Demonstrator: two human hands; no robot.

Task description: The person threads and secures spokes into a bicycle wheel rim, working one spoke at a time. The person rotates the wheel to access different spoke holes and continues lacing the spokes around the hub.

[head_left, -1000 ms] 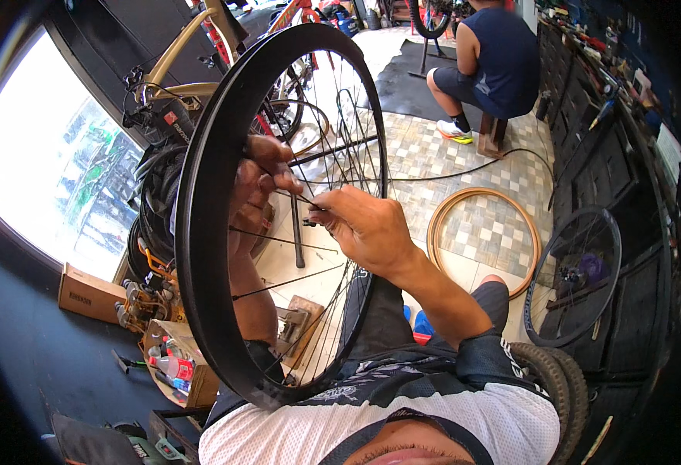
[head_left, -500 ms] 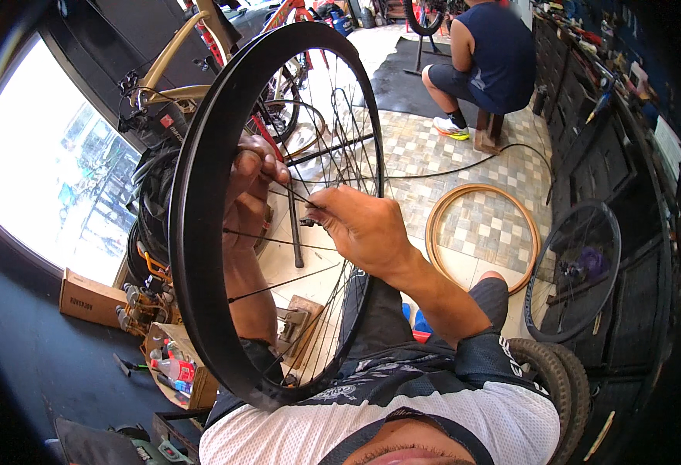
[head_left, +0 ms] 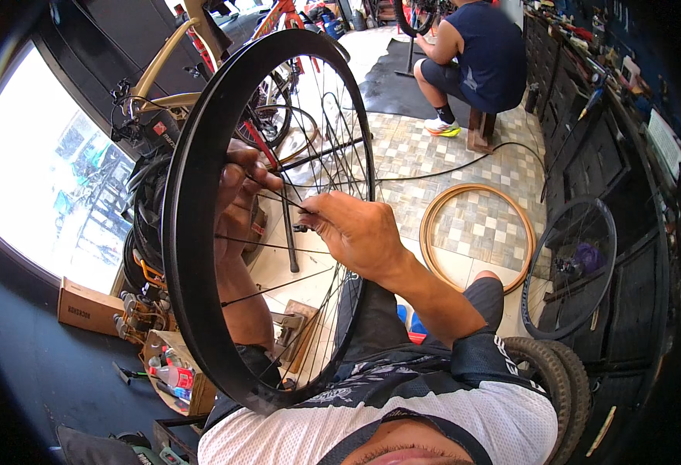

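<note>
A bicycle wheel with a deep black rim stands upright and slightly tilted before my chest, its lower edge close to my shirt. Through the rim's opening shows my left hand, its fingers closed around one end of a thin dark spoke. On the other side, my right hand pinches the same spoke between thumb and forefinger. A small dark part sits just under the right fingertips; its kind is unclear. More thin spokes cross the wheel below and behind my hands. My left forearm is partly covered by the rim.
Tan hoops lie on the tiled floor to the right. Another wheel leans by black drawers. Ahead, a person sits on a stool. At left are a gold bicycle frame, a cardboard box and a bottle.
The whole view has shifted a little, with the wheel and hands slightly further left in the picture. Both hands keep their grip on the spoke.
</note>
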